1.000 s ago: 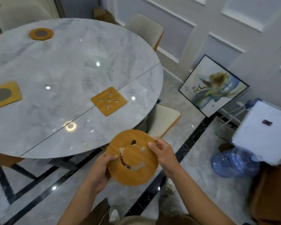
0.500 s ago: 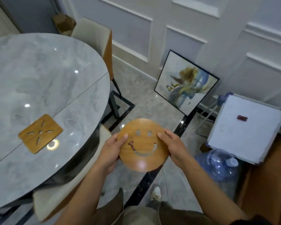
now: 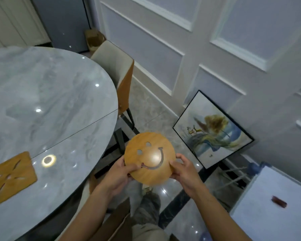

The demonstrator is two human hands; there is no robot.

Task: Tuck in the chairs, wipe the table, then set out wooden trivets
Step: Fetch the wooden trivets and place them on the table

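**Step in hand (judgement):** the person is setting out the trivets. A square trivet (image 3: 9, 176) is already lying on the tabletop (image 3: 50, 101), well to the left of the fingers. A chair (image 3: 115, 66) is standing close against the rim beyond them, so tucking-in appears done at that seat. Whether the wiping is complete cannot be told.

**Location of item:** the round trivet (image 3: 149, 158) is being held in the air between both hands, off the tabletop and just right of its rim, over the floor.

**Grip:** the left hand (image 3: 118, 173) is gripping the left edge, its thumb lying on the face by the end of the cut-out mouth and the other fingers passing behind. The right hand (image 3: 184, 169) is pinching the right edge, thumb in front and fingers (image 3: 181, 157) curling round the rim. Neither hand is holding anything else.

**Condition of item:** it is showing as a thin, flat, honey-coloured wooden disc with two eye holes and a curved smile cut through. The face is sitting tilted, and a light is glaring off its centre.

**Next move (judgement):** the disc is needing to go leftward from the fingers, over the rim, and down flat on a bare stretch apart from the square trivet.
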